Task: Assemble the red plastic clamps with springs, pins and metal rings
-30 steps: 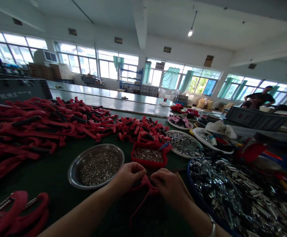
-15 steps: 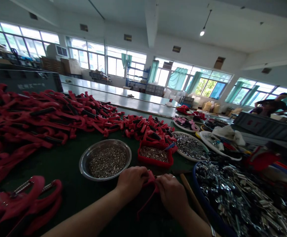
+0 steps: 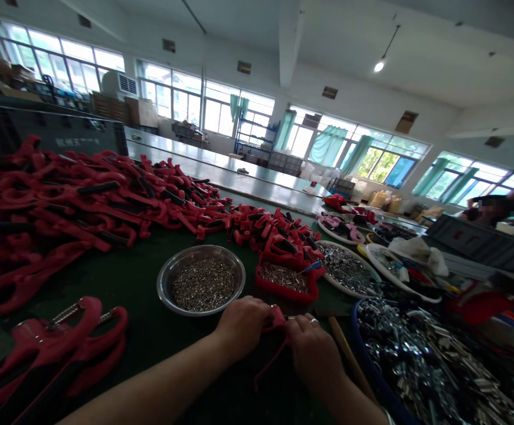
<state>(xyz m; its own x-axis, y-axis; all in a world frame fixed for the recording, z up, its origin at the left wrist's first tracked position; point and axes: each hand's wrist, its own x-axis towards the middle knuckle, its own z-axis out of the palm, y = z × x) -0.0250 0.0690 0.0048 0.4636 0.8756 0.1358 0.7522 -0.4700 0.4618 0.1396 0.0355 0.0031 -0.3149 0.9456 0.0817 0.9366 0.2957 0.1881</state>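
Note:
My left hand (image 3: 243, 324) and my right hand (image 3: 314, 348) meet over the dark green table (image 3: 124, 283), both closed on a red plastic handle part (image 3: 278, 321) held between them. A thin red edge of it runs down toward me. A ring shows on one right finger. Just beyond my hands stand a round steel bowl (image 3: 168, 277) of small metal pieces and a red tray (image 3: 312, 290) of small metal pins. A wooden stick (image 3: 347, 357) lies beside my right hand.
A big heap of red handles (image 3: 75, 206) covers the left and far side, and two assembled ones (image 3: 57, 345) lie near left. A blue basin (image 3: 365, 366) of shiny metal parts sits at right, with white plates (image 3: 374, 276) behind. A person (image 3: 496, 209) works at far right.
The view has swung left and tilted, so everything has drifted right in the picture. My hands have stayed together on the red part, pulled slightly closer around it.

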